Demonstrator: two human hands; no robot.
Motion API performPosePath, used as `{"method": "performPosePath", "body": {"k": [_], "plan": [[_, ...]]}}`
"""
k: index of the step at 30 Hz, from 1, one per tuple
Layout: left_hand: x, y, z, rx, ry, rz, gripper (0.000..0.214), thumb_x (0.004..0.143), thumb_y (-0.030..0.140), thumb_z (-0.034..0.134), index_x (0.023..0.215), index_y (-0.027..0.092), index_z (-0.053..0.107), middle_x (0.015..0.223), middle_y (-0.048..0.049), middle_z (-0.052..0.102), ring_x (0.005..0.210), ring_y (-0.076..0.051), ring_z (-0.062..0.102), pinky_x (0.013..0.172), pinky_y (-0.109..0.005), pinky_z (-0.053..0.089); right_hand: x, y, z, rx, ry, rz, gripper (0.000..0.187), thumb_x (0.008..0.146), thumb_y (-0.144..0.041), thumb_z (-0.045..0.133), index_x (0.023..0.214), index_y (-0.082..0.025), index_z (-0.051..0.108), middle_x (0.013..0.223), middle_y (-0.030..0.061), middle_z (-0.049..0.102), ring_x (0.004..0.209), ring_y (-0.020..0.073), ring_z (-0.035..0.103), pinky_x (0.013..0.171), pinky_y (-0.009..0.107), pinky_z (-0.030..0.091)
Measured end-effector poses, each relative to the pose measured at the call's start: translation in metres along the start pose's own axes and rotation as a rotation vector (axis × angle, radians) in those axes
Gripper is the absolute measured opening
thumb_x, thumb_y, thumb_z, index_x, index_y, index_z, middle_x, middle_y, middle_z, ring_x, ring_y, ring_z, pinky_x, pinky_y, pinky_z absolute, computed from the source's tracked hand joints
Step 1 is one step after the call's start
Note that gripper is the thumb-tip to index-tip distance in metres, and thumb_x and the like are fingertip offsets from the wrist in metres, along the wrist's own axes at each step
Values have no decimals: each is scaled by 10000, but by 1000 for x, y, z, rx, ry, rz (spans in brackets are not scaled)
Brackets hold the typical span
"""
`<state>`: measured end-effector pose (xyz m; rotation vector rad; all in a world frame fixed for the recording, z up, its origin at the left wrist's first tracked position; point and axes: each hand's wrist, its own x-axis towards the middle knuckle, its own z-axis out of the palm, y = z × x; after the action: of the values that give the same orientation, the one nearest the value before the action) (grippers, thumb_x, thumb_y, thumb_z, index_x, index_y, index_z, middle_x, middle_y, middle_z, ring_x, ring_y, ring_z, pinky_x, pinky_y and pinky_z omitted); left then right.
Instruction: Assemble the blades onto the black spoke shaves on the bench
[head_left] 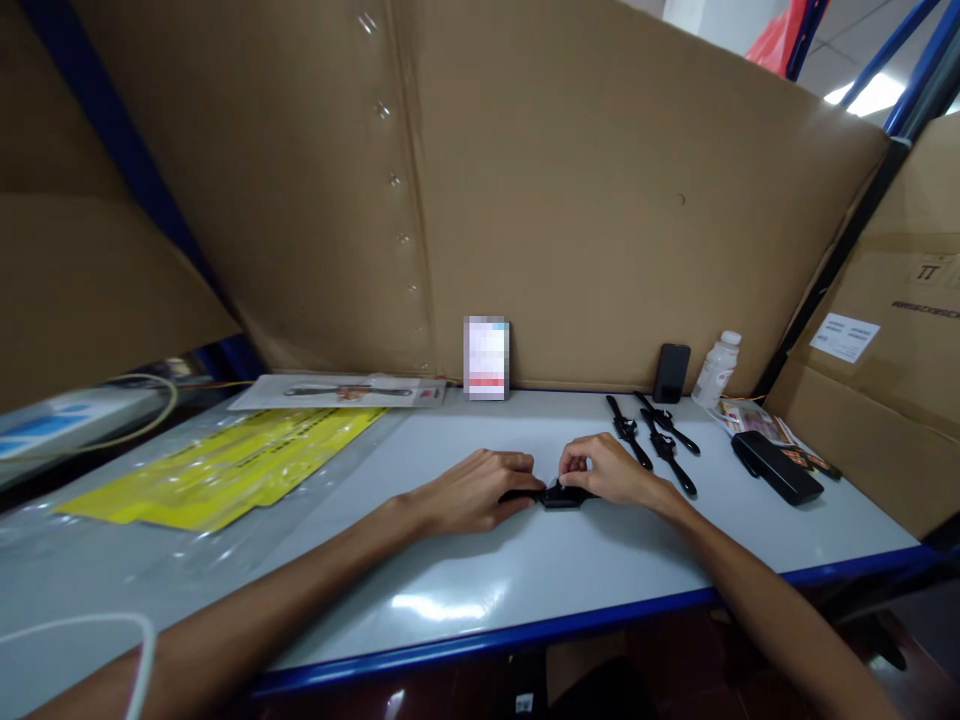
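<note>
A small black watch lies on the white table between both of my hands. My left hand rests on the table with its fingers curled, pressing down on the watch's strap at its left side. My right hand is pinched on the watch body from the right. Three more black watches lie side by side just right of my right hand.
A black case lies on printed leaflets at the right. A black phone and a white bottle lean on the cardboard wall. Yellow sheets in clear plastic lie at the left. A cardboard box stands at the right.
</note>
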<state>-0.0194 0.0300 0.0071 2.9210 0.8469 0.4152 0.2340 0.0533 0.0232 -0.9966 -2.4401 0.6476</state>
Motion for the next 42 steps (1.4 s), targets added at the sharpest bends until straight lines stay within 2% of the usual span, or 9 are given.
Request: {"method": "performPosePath", "body": {"k": [5,10,19,24,30,35,42], "plan": [[0,0,-1,-59,18,-4,285,995,183,550,1171,229,769,965,-58,695,806,-211,681,689,-314,483,-5,-12,1,-203,21,-105,105,876,-91,739,829,-179,708,849,11,685,760,138,577,723,255,397],[0,0,-1,-95,37,-12,291,988,178,539,1142,226,781,951,-56,695,790,-201,676,691,-305,481,-8,-22,0,-378,-26,-187,109,950,-89,653,877,-169,668,903,47,681,855,171,587,756,277,396],[0,1,-2,-143,36,-52,266,1002,206,555,1127,233,789,954,-45,693,787,-192,685,685,-275,476,-9,-36,0,-634,-110,-200,132,989,-68,564,952,-144,665,982,99,686,903,209,566,702,309,378],[0,4,-5,-139,14,-54,269,990,188,571,1154,236,779,947,-43,688,814,-199,689,713,-281,490,-9,-28,2,-484,-71,-186,118,959,-66,614,916,-151,684,940,81,691,862,197,580,743,300,410],[0,3,-3,-143,17,-64,266,982,185,576,1143,224,784,935,-51,688,791,-199,672,719,-301,495,-4,-18,8,-223,16,-48,153,884,-45,664,897,-170,751,895,50,737,778,161,625,739,266,424],[1,2,0,-143,-3,-81,279,970,178,573,1147,232,782,942,-47,678,799,-198,662,718,-301,478,2,-18,9,-62,-5,104,116,833,-67,715,808,-171,759,710,3,715,667,136,613,669,240,408],[0,2,1,-145,-19,-76,268,994,205,544,1142,218,768,954,-58,675,828,-212,670,736,-318,482,5,-14,7,142,-19,189,112,784,-66,720,735,-167,726,618,-28,667,632,133,618,638,229,425]]}}
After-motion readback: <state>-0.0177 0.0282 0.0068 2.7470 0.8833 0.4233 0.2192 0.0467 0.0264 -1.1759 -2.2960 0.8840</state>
